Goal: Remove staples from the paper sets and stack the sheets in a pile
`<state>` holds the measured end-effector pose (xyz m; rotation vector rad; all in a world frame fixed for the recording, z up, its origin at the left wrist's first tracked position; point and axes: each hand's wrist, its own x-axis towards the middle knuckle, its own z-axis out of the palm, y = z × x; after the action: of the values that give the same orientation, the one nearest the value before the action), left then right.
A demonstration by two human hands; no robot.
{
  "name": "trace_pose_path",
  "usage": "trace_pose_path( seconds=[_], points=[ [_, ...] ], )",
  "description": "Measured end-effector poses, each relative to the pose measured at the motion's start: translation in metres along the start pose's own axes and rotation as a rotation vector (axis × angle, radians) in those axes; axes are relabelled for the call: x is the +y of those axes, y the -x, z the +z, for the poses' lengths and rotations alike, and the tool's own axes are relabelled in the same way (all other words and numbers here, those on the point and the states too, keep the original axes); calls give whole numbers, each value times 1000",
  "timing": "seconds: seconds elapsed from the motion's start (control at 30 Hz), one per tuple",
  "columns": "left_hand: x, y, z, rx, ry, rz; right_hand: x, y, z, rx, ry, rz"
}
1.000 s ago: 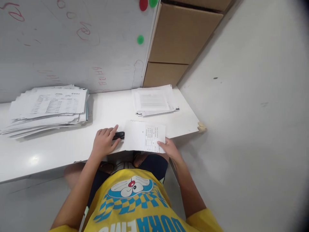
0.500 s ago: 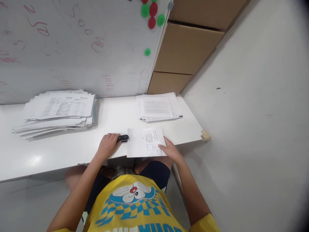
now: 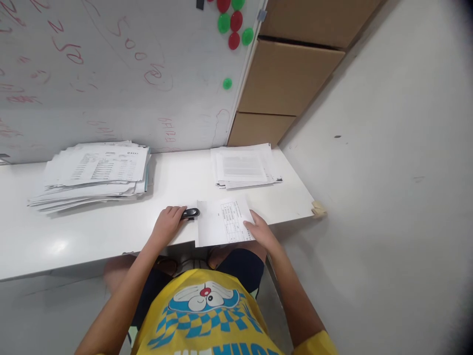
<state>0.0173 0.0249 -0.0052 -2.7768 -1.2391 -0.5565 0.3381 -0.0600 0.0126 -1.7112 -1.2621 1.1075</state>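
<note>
My left hand (image 3: 169, 224) is wrapped round a black stapler (image 3: 190, 213) on the table near its front edge. The stapler's nose meets the left edge of a printed sheet of paper (image 3: 210, 227), close to its upper left corner. My right hand (image 3: 259, 228) pinches that paper at its right edge, thumb on top and fingers underneath. The paper's lower edge juts out past the table edge over my lap. Whether it is one sheet or more I cannot tell.
On the white table (image 3: 177, 177) a tall, uneven paper stack (image 3: 107, 167) lies at the left and a lower paper stack (image 3: 244, 165) at the back right. Behind stand a whiteboard (image 3: 121, 93) with round magnets and cardboard boxes (image 3: 288, 79). A wall (image 3: 388, 207) rises at the right.
The view has shifted slightly, so everything sits a little lower and further right. The paper's left edge has tilted a little; both hands keep their grips.
</note>
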Motion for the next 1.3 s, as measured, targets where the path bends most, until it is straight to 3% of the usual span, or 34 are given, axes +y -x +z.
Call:
trace_pose_path(
  seconds=[0.27, 0.53, 0.77, 0.93, 1.1, 1.3],
  points=[
    [2, 0, -4, 3, 9, -15, -4, 5, 1, 15, 23, 48],
    [0, 2, -2, -3, 31, -16, -22, 19, 4, 3, 401, 36],
    [0, 2, -4, 24, 16, 2, -34, 28, 2, 70, 550, 36],
    [0, 2, -5, 9, 12, 11, -24, 20, 2, 106, 331, 7],
    [-3, 0, -6, 16, 118, 34, -8, 4, 11, 28, -8, -20],
    [-3, -1, -8, 23, 217, 9, 3, 0, 12, -8, -223, 20]
  ],
)
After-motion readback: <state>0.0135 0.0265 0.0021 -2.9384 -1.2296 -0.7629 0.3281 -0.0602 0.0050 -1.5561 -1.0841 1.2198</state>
